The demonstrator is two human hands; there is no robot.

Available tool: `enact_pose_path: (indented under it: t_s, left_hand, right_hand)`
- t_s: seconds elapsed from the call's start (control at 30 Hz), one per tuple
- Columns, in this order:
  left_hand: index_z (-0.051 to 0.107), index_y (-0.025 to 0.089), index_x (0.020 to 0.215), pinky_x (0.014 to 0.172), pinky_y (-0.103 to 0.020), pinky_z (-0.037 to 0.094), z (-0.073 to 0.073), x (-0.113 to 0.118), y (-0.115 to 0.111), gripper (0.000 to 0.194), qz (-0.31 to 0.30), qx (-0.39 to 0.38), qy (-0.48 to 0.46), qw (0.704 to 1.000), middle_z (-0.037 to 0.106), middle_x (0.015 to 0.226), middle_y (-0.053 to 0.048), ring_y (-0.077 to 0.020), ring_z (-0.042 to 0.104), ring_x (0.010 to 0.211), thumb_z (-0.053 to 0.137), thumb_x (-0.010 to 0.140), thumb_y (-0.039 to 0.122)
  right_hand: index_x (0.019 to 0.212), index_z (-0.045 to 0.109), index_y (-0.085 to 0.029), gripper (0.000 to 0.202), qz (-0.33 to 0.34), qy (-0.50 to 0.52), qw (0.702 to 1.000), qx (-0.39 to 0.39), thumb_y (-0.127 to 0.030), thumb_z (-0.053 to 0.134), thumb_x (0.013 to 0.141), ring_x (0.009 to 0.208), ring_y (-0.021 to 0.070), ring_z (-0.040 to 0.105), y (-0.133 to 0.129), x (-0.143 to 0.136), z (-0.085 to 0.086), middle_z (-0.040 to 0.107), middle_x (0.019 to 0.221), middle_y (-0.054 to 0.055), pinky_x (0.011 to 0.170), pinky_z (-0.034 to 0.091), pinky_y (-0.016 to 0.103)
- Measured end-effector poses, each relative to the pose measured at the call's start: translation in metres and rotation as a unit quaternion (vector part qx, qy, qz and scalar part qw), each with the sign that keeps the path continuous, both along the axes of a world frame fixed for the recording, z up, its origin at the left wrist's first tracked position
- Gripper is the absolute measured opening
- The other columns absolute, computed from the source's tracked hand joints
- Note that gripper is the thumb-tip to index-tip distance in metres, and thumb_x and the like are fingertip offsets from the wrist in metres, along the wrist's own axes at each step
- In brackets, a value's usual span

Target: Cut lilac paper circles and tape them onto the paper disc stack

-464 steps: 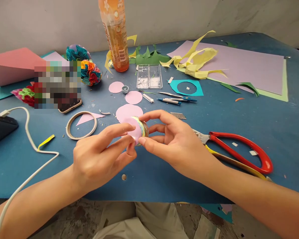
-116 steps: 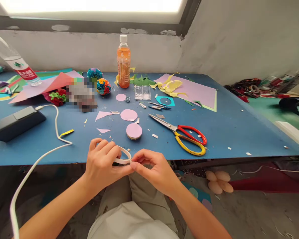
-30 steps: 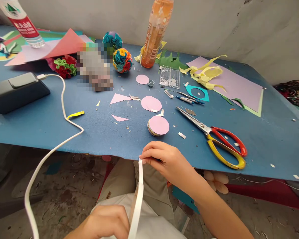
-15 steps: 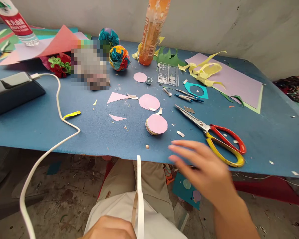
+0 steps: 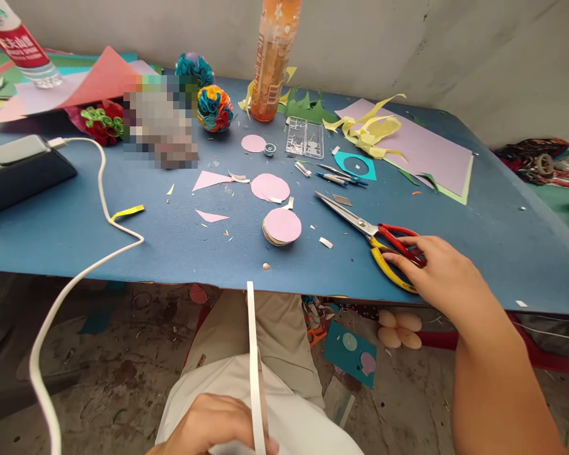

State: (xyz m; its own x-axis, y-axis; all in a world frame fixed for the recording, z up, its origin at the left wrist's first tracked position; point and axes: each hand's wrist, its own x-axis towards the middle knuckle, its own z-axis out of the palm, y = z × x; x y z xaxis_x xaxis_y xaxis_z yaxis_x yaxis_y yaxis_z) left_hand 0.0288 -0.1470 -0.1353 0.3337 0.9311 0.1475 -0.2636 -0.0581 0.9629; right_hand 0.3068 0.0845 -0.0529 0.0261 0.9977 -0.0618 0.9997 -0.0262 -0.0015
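Note:
My left hand [image 5: 218, 420], low over my lap, is closed on a narrow white strip [image 5: 253, 341] that stands up edge-on toward the camera. My right hand [image 5: 436, 268] rests at the handles of the large scissors [image 5: 360, 222], its fingers curled round the red and yellow loops. The blades lie on the blue table and point to the upper left. A stack of round paper discs with a pink one on top [image 5: 283, 226] sits left of the scissors. More pink discs [image 5: 270, 187] lie behind it.
An orange bottle [image 5: 271, 69], paper flower balls [image 5: 215, 109] and a clear case [image 5: 305, 138] stand at the back. Pens [image 5: 336, 178] lie behind the scissors. On the left are a dark stand [image 5: 26, 174] and a white cable [image 5: 83, 278]. Lilac paper [image 5: 436, 148] is at the right.
My right hand has moved right from the table's front edge onto the scissors' handles and closed there. My left hand still holds the white strip. The view has shifted slightly right.

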Motion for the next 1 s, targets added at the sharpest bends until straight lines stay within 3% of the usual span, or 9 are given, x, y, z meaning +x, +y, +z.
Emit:
enact_pose_path:
  t_s: [0.1,0.17,0.27,0.33,0.47,0.63,0.73,0.87,1.0]
  left_hand:
    - [0.057,0.024,0.12,0.076,-0.021,0.054,-0.001,0.002,0.005,0.033,0.007,0.004,-0.021,1.0,0.076,0.088,-0.007,-0.0164,0.072,0.08,0.058,0.087,0.023]
    - [0.058,0.023,0.117,0.079,-0.021,0.054,-0.004,0.003,0.006,0.03,0.007,0.031,-0.001,1.0,0.076,0.089,-0.006,-0.0157,0.072,0.082,0.058,0.086,0.02]
    - [0.061,0.021,0.108,0.08,-0.022,0.054,-0.008,0.005,0.007,0.025,0.014,0.065,0.032,0.997,0.076,0.088,-0.006,-0.0159,0.071,0.081,0.063,0.083,0.02]
    - [0.061,0.021,0.109,0.077,-0.021,0.055,-0.008,0.006,0.007,0.027,0.022,0.052,0.028,0.998,0.076,0.087,-0.006,-0.0164,0.072,0.078,0.064,0.082,0.022]
    - [0.059,0.021,0.115,0.071,-0.021,0.056,-0.003,0.006,0.006,0.033,0.023,0.019,0.007,1.0,0.077,0.083,-0.006,-0.0163,0.073,0.071,0.064,0.083,0.024]
    - [0.063,0.019,0.106,0.071,-0.02,0.055,0.001,0.005,0.006,0.024,0.054,0.047,0.044,0.996,0.076,0.076,-0.005,-0.0146,0.071,0.068,0.062,0.083,0.027]
    - [0.064,0.019,0.1,0.072,-0.019,0.055,0.007,0.005,0.009,0.018,0.065,0.067,0.071,0.993,0.076,0.076,-0.004,-0.0145,0.071,0.07,0.06,0.085,0.027]
    - [0.064,0.017,0.099,0.072,-0.021,0.056,0.02,0.001,0.015,0.016,0.045,0.058,0.111,0.991,0.076,0.075,-0.004,-0.0144,0.07,0.069,0.057,0.087,0.026]
    - [0.063,0.017,0.1,0.072,-0.02,0.055,0.026,-0.003,0.017,0.016,0.034,0.049,0.122,0.991,0.075,0.075,-0.004,-0.014,0.07,0.069,0.058,0.086,0.024]
  right_hand:
    - [0.114,0.056,-0.01,0.042,-0.033,-0.012,0.999,0.011,-0.039,0.049,0.085,0.101,0.0326,0.059,0.0,0.004,0.001,0.063,0.111,0.02,0.075,0.046,0.039]
    - [0.113,0.053,-0.014,0.043,-0.052,0.009,0.998,0.043,-0.043,0.047,0.081,0.098,0.0346,0.06,-0.005,0.01,0.001,0.064,0.108,0.018,0.075,0.048,0.043]
    - [0.109,0.049,-0.021,0.049,-0.031,0.104,0.988,0.106,-0.052,0.051,0.07,0.093,0.0335,0.063,-0.02,0.021,0.001,0.064,0.107,0.015,0.077,0.05,0.047]
    - [0.107,0.047,-0.025,0.057,-0.014,0.178,0.979,0.101,-0.056,0.059,0.061,0.087,0.0306,0.065,-0.033,0.029,0.002,0.064,0.107,0.011,0.076,0.053,0.046]
    - [0.108,0.048,-0.029,0.058,0.023,0.276,0.96,-0.041,-0.044,0.066,0.054,0.073,0.0263,0.068,-0.061,0.044,0.005,0.065,0.105,0.009,0.059,0.059,0.038]
    - [0.121,0.046,-0.037,0.082,0.128,0.205,0.938,-0.249,-0.013,0.058,0.044,0.111,0.0351,0.06,-0.087,0.041,0.012,0.06,0.127,0.004,0.083,0.058,0.038]
    - [0.116,0.052,-0.038,0.081,0.148,0.139,0.912,-0.356,-0.01,0.059,0.041,0.11,0.0354,0.06,-0.094,0.024,0.019,0.062,0.125,0.002,0.084,0.058,0.037]
    - [0.114,0.058,-0.033,0.074,0.142,0.102,0.881,-0.439,-0.013,0.063,0.043,0.104,0.0339,0.063,-0.092,0.0,0.027,0.064,0.121,0.003,0.081,0.058,0.035]
    - [0.116,0.059,-0.03,0.072,0.15,0.107,0.877,-0.445,-0.015,0.066,0.045,0.102,0.0315,0.064,-0.082,-0.012,0.029,0.067,0.116,0.003,0.078,0.057,0.032]
